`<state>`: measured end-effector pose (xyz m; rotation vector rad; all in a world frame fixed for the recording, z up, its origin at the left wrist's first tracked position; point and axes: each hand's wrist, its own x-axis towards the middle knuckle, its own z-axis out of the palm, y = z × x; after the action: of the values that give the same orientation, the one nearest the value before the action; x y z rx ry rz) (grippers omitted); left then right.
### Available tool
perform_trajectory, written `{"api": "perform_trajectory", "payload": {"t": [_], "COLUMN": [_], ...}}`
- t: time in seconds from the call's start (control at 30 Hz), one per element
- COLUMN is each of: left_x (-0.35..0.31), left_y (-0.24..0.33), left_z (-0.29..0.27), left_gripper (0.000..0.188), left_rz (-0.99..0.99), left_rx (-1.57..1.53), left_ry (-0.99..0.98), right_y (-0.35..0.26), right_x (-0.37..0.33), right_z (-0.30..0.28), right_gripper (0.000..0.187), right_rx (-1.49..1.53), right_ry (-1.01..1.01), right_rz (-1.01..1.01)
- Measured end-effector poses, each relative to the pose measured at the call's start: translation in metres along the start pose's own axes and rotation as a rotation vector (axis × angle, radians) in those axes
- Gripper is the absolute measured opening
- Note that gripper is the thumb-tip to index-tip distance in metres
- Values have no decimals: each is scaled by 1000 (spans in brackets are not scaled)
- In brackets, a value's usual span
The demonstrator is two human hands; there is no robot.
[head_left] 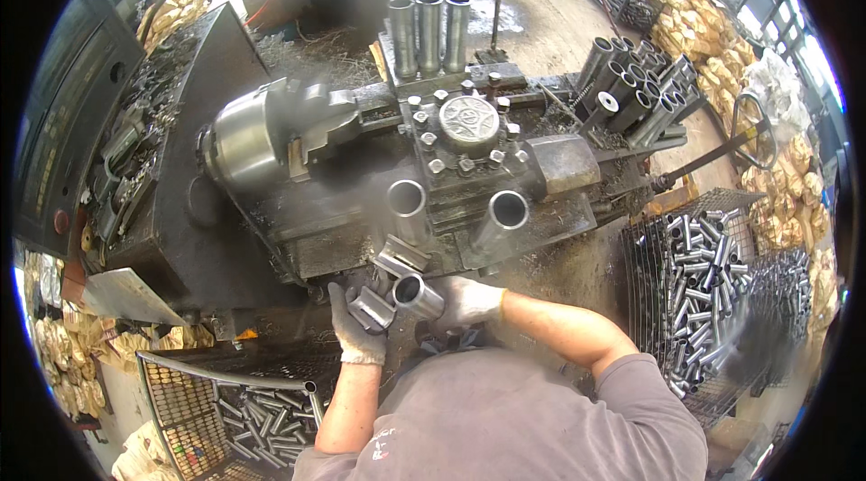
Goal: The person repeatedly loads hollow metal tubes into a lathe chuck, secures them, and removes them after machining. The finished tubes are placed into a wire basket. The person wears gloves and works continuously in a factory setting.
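We see the left hand point(359, 334), in a pale glove, closed on a curved metal shell point(373, 308); the shell sits between the thumb and the fingers with its hollow side partly turned up, perhaps because its raised edges give a good hold. The right hand point(471, 302), also gloved, grips a metal tube point(420, 297) from its right side, though most of these fingers are hidden from us. The tube is in front of the chest, just beside the shell, and its open mouth is tilted up to the left, so we suppose that the bore is easy to look into. A second curved shell point(400, 256) is just beyond the tube; we cannot tell if it rests on something or is held. We think the gloves are worn because the cut rims may be sharp. Farther away, two more tubes stand on the lathe point(532, 242), the left tube point(406, 203) and the right tube point(505, 213), probably put there to be within reach of both arms. Behind the tool post point(469, 123), a group of tubes point(429, 30) stands upright and close together, which in our judgement saves space and prevents rolling. Smaller tubes lie loosely in the right basket point(708, 278), as if their order matters little.
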<state>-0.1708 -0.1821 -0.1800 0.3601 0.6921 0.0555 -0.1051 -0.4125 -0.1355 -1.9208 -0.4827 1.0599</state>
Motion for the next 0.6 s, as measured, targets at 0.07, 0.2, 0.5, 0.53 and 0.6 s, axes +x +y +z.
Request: {"api": "perform_trajectory", "payload": {"t": [0.07,0.2,0.5,0.53,0.6], "left_x": [6,-11,45,50,56], "left_y": [6,6,-31,-28,-16], "left_z": [-22,10,128,126,119], "left_gripper": [59,75,61,63,65], "left_rz": [-102,325,1270,1258,1226], "left_rx": [99,851,1470,1478,1433], "left_ry": [-129,-306,-262,-289,-305], "right_y": [-3,-9,27,33,35], "right_x": [-28,-126,-86,-83,-93], "right_z": [-7,-82,-246,-246,-243], "right_gripper": [52,34,50,56,72], "right_rx": [-16,-113,-3,-43,-227], "right_ry": [87,500,1139,1148,1149], "right_rz": [-112,-244,-24,-33,26]}}
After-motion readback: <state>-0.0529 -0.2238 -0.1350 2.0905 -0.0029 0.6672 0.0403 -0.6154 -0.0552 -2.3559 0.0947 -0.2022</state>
